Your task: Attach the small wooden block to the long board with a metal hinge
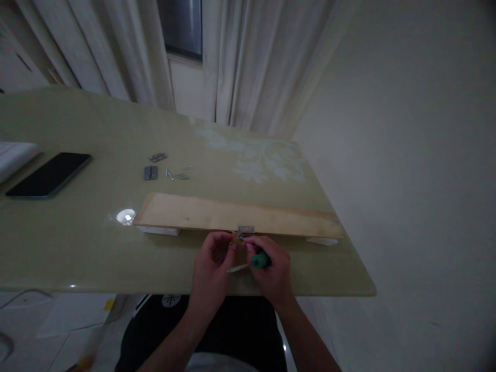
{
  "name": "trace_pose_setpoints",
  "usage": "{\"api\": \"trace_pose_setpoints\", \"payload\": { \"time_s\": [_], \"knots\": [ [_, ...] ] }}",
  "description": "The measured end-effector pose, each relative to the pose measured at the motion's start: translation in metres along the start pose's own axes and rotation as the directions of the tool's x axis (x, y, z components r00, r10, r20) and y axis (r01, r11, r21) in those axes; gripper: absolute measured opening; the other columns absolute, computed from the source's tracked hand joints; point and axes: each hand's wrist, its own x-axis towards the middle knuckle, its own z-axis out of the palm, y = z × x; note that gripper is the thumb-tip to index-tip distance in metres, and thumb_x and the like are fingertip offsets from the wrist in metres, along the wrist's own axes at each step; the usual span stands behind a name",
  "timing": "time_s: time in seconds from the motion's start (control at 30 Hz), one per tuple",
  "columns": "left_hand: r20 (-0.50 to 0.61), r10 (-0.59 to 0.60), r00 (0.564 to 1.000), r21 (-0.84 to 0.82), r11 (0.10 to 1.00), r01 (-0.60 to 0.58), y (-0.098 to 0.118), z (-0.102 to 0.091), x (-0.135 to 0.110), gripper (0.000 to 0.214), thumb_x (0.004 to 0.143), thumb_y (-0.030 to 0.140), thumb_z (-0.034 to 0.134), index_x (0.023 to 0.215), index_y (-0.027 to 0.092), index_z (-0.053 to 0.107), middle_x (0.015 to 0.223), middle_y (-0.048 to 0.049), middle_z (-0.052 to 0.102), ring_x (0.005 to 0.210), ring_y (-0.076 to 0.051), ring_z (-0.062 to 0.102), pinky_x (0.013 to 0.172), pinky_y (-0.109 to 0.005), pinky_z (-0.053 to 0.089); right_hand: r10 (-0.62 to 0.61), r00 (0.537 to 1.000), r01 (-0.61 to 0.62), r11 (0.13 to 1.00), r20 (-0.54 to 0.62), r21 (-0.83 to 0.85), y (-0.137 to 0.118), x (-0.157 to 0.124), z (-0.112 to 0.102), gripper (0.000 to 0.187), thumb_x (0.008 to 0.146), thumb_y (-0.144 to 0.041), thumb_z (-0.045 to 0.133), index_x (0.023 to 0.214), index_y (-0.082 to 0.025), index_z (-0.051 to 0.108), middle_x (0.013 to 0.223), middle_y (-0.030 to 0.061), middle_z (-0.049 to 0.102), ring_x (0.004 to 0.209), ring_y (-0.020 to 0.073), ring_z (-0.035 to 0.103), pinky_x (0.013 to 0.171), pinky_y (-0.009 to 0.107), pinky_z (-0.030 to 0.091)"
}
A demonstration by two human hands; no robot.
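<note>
A long pale wooden board [232, 213] lies across the table on white supports. At the middle of its near edge sits a metal hinge [246, 229]. My left hand [212, 268] is closed, thumb and forefinger pinched at the hinge's left side; a small brown piece [241, 252] shows between my hands, its kind unclear. In my right hand [274, 268] is a screwdriver with a green handle [261, 260], its shaft pointing left. The right thumb and forefinger meet at the hinge, on what looks like a small screw [241, 238].
Beyond the board lie two loose hinges, one grey [150, 172] and one seen edge-on [157, 157], beside several screws [182, 176]. A dark phone [50, 174] and a white object [15, 157] rest at the left. The table's right edge [341, 212] runs near the wall.
</note>
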Motion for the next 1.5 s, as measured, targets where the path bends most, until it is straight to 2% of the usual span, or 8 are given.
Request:
{"api": "trace_pose_setpoints", "payload": {
  "time_s": [0.27,0.57,0.7,0.8,0.97,1.23,1.37,1.5],
  "knots": [
    [0.001,-0.033,0.999,-0.036,0.999,0.033,-0.003,-0.002,0.004,0.025,0.085,0.035,0.080,0.098,0.021,0.064,0.098,-0.0029,0.074,0.090,-0.018,0.074,0.082,-0.030,0.059,-0.027,0.997,0.034,0.994,0.070,-0.101,-0.011,0.009,-0.003,0.019,0.098,-0.014,0.061,0.110,-0.021,0.072,0.099,0.0052,0.077,0.093,0.0173,0.074,0.085,0.028,0.055],
    [-0.015,-0.058,0.998,-0.033,0.998,0.057,0.010,-0.001,0.003,0.026,0.081,0.036,0.081,0.094,0.020,0.064,0.092,-0.0027,0.073,0.086,-0.018,0.070,0.077,-0.027,0.055,0.119,0.964,-0.089,0.987,0.239,-0.134,-0.026,0.028,-0.023,0.021,0.091,-0.013,0.064,0.106,-0.022,0.075,0.098,0.0031,0.079,0.091,0.0180,0.074,0.082,0.027,0.054],
    [0.017,-0.064,0.998,-0.086,0.994,0.065,0.006,0.000,0.003,0.025,0.081,0.034,0.080,0.094,0.019,0.065,0.092,-0.0034,0.073,0.087,-0.019,0.071,0.079,-0.028,0.056,0.220,0.937,-0.208,0.975,0.271,-0.072,-0.026,0.036,-0.028,0.031,0.080,-0.007,0.069,0.104,-0.025,0.078,0.103,0.0006,0.081,0.097,0.0187,0.075,0.089,0.028,0.054],
    [0.028,-0.058,0.998,-0.084,0.995,0.061,0.003,0.001,0.003,0.024,0.082,0.035,0.079,0.093,0.019,0.066,0.093,-0.0043,0.073,0.088,-0.019,0.071,0.080,-0.028,0.057,0.295,0.911,-0.300,0.953,0.289,-0.029,-0.023,0.041,-0.029,0.027,0.084,-0.012,0.071,0.103,-0.028,0.081,0.100,-0.0012,0.082,0.093,0.0183,0.076,0.086,0.028,0.055],
    [0.021,-0.065,0.998,-0.106,0.992,0.067,0.001,0.003,0.002,0.026,0.084,0.037,0.080,0.097,0.020,0.065,0.099,-0.0054,0.075,0.092,-0.020,0.074,0.083,-0.030,0.059,0.342,0.889,-0.353,0.935,0.305,-0.020,-0.020,0.042,-0.030,0.017,0.089,-0.029,0.074,0.105,-0.028,0.082,0.097,0.0004,0.082,0.091,0.0191,0.075,0.085,0.030,0.055],
    [0.020,-0.054,0.998,-0.072,0.996,0.055,0.004,0.004,0.003,0.027,0.084,0.038,0.079,0.097,0.019,0.067,0.100,-0.0080,0.078,0.095,-0.022,0.076,0.088,-0.035,0.062,0.391,0.864,-0.398,0.916,0.317,-0.047,-0.020,0.042,-0.028,0.020,0.091,-0.037,0.075,0.104,-0.026,0.083,0.092,0.0017,0.081,0.069,0.0159,0.070,0.072,0.029,0.056],
    [0.025,-0.043,0.999,-0.030,0.999,0.044,0.003,0.002,0.003,0.028,0.086,0.040,0.076,0.101,0.018,0.069,0.102,-0.0088,0.078,0.096,-0.023,0.076,0.089,-0.035,0.062,0.349,0.891,-0.358,0.934,0.291,-0.023,-0.018,0.041,-0.028,0.019,0.091,-0.037,0.074,0.104,-0.025,0.083,0.098,0.0038,0.082,0.080,0.0187,0.074,0.074,0.030,0.058],
    [-0.020,-0.046,0.999,0.106,0.993,0.048,0.008,-0.020,-0.004,0.033,0.086,0.046,0.075,0.104,0.019,0.071,0.102,-0.0095,0.078,0.097,-0.025,0.076,0.086,-0.037,0.064,0.351,0.910,-0.362,0.932,0.220,0.010,-0.020,0.037,-0.034,0.020,0.093,-0.037,0.071,0.103,-0.024,0.082,0.088,0.0028,0.080,0.070,0.0164,0.071,0.069,0.029,0.057]
  ]
}}
